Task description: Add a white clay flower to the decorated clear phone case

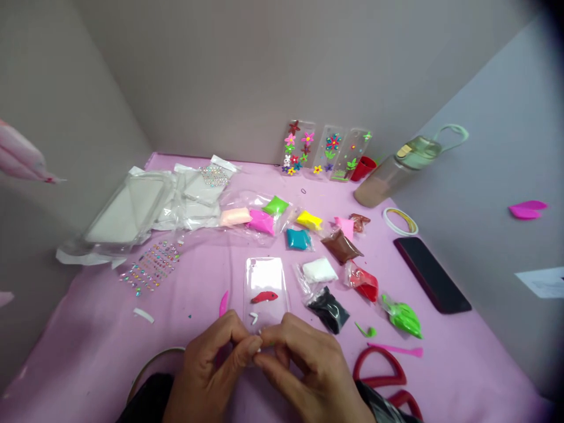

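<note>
My left hand (pixel 214 358) and right hand (pixel 311 355) pinch a white bit (pixel 259 351); the clear case (pixel 265 274) points lengthwise near to far.

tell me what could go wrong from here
The tiny white bit between the left hand and right hand could be squashed or dropped. The white V-shaped piece lies just beyond them, so they might smudge it. The right sleeve sits close to the red handles and may nudge them.
</note>
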`<state>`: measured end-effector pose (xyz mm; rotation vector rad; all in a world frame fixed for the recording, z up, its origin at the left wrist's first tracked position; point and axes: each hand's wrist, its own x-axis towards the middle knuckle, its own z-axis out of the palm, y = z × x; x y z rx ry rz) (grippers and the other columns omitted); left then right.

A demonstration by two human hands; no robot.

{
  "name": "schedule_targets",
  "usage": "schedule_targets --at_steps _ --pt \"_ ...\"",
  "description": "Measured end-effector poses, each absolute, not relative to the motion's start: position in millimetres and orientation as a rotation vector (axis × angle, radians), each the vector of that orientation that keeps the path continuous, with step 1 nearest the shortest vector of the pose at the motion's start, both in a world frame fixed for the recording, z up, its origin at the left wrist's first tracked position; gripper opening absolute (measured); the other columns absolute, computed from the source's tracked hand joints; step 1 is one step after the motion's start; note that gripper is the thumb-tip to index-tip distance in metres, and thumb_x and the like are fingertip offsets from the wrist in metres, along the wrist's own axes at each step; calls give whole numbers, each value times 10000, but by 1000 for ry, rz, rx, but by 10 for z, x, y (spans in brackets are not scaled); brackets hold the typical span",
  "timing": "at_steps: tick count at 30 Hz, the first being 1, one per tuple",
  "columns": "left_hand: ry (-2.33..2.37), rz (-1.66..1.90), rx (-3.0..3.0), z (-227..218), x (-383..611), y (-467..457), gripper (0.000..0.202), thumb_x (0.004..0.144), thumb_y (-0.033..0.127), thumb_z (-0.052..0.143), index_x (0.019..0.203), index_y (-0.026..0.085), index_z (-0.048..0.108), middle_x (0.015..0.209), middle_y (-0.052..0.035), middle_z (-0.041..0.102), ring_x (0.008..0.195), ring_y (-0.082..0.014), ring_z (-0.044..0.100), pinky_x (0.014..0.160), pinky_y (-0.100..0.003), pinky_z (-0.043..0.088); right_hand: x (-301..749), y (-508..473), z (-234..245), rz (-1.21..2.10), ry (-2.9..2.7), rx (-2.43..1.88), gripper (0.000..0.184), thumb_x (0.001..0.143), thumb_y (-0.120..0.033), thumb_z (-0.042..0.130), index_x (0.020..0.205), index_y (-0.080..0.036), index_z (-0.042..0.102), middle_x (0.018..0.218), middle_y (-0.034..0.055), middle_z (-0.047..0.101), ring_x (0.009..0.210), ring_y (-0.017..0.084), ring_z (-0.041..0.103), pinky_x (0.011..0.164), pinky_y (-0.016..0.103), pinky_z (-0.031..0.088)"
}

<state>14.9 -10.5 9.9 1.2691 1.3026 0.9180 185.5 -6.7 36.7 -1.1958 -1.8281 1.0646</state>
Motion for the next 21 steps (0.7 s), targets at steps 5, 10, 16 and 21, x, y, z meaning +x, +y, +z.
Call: schedule_targets --at_steps 5,10,16,21 --pt "1295 907 1335 115 115 -105 346 948 407 557 649 233 571 630 59 565 592 -124 563 584 -185 474 1883 -54 346 1031 -1828 -1231 68 951 -219 671 897 -198 708 691 -36 552 612 109 534 580 215 413" --pt "1429 976 1426 115 35 -61 327 974 375 530 680 232 543 647 65 517 585 -109 528 577 -165 449 1975 -2 211 936 -1826 -1393 137 981 -225 636 877 -200 721 730 -7 606 654 137 578 617 248 423" --pt "1473 1036 1428 138 44 -59 336 972 366 532 665 229 520 636 67 498 576 -103 514 578 -155 444 1960 -10 104 856 -1959 -1415 156 992 -167 583 971 -208 733 796 16 642 720 172 616 653 275 445" --pt "1453 1047 1444 150 50 -61 333 971 351 537 661 230 518 631 67 498 565 -102 500 566 -156 437 1924 -16 61 789 -1991 -1418 159 1005 -181 573 944 -195 719 795 22 633 716 178 614 660 284 452"
